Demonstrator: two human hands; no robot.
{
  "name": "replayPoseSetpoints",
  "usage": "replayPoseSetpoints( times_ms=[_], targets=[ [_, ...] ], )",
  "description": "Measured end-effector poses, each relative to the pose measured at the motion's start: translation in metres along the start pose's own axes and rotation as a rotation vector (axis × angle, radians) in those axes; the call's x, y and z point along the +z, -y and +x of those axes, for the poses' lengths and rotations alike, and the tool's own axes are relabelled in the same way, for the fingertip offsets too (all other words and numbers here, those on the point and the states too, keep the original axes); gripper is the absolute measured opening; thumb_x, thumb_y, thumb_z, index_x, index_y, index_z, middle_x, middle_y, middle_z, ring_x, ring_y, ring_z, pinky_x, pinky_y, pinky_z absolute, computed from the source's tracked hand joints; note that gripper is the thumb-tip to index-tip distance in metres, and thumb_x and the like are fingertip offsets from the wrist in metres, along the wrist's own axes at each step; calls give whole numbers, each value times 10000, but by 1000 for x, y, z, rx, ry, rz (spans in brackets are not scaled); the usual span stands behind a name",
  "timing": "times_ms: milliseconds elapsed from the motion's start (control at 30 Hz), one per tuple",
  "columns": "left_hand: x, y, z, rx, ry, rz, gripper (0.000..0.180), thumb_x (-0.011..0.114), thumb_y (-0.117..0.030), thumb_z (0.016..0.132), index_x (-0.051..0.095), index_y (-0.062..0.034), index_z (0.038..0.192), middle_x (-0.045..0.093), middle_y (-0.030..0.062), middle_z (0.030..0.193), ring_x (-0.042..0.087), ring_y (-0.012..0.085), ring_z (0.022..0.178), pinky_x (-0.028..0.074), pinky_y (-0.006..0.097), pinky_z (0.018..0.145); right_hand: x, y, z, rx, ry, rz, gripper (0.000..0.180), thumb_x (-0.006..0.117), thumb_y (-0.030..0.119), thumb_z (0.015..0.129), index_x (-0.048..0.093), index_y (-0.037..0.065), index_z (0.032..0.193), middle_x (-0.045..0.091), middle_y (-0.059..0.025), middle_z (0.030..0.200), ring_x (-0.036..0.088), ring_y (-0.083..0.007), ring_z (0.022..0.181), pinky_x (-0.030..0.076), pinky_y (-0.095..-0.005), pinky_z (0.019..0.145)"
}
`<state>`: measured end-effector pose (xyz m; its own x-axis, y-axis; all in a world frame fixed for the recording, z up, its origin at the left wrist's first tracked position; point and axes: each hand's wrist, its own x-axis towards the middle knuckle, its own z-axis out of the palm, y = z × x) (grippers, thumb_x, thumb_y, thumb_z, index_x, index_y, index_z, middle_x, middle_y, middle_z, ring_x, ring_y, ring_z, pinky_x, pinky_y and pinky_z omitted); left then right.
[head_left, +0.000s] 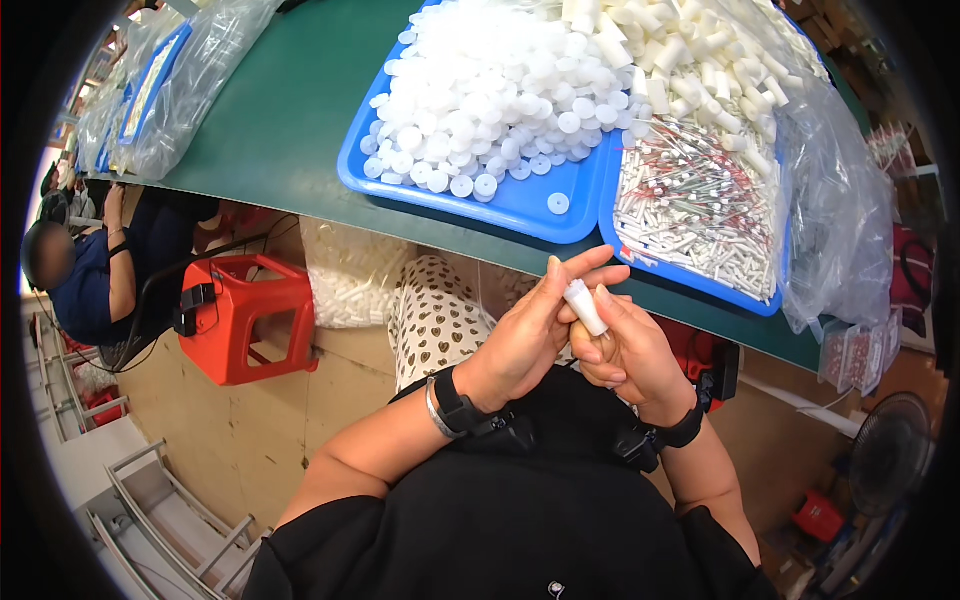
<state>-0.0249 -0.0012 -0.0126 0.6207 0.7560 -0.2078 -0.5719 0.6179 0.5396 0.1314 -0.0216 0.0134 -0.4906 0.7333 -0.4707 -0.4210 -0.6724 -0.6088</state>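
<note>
Both of my hands meet just below the green table's (290,110) near edge. A small white plastic tube (585,306) stands between them, pinched by the fingers of my left hand (535,335) and my right hand (625,350). Straight ahead on the table, a blue tray (520,205) holds a heap of round white caps (490,90). To its right, a second blue tray (690,275) carries white tubes (700,60) and thin sticks with red tips (695,190).
Clear plastic bags (845,215) lie at the table's right end and far left (170,80). Below the table stand a red plastic stool (240,315) and a bag of white parts (350,275). A seated person (95,275) works at the left. A fan (890,450) stands lower right.
</note>
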Motion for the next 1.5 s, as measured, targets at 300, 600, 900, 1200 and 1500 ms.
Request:
replayPoseSetpoints(
  times_ms=[300,600,900,1200,1500],
  targets=[
    [4,20,-7,75,-206,140,513,178,-381,1083,507,-3,1194,513,159,1384,578,257,1175,446,398,1058,10,-25,10,-567,-297,-1247,244,503,188,1004,515,16,1177,667,-198,806,654,-385,654,505,-466,579],
    [-26,-8,-28,-87,-310,457,516,351,-444,1065,498,-17,1314,585,109,1268,569,182,1151,440,350,988,-12,-26,15,-757,-345,-1555,314,673,211,908,551,13,1118,667,-166,849,669,-337,683,517,-412,535],
    [-11,-70,-27,37,-291,1065,224,589,-167,996,624,4,1136,677,64,1053,580,82,924,490,284,820,-18,45,-22,-924,-658,-1720,135,693,109,877,682,4,961,679,-131,869,653,-290,659,510,-365,572],
    [-7,-77,46,640,-247,1914,220,693,-97,831,660,-15,1033,649,143,929,605,326,890,496,396,791,-54,83,-23,-703,-776,-1983,83,652,25,848,617,5,920,611,-131,920,624,-337,803,506,-412,689],
    [-19,-87,63,409,-177,1809,201,711,-111,814,626,-4,961,644,162,879,625,336,761,505,385,712,-42,75,-37,-910,-767,-1167,63,582,23,946,597,-2,1001,654,-124,1024,686,-226,842,539,-296,701]
  ],
)
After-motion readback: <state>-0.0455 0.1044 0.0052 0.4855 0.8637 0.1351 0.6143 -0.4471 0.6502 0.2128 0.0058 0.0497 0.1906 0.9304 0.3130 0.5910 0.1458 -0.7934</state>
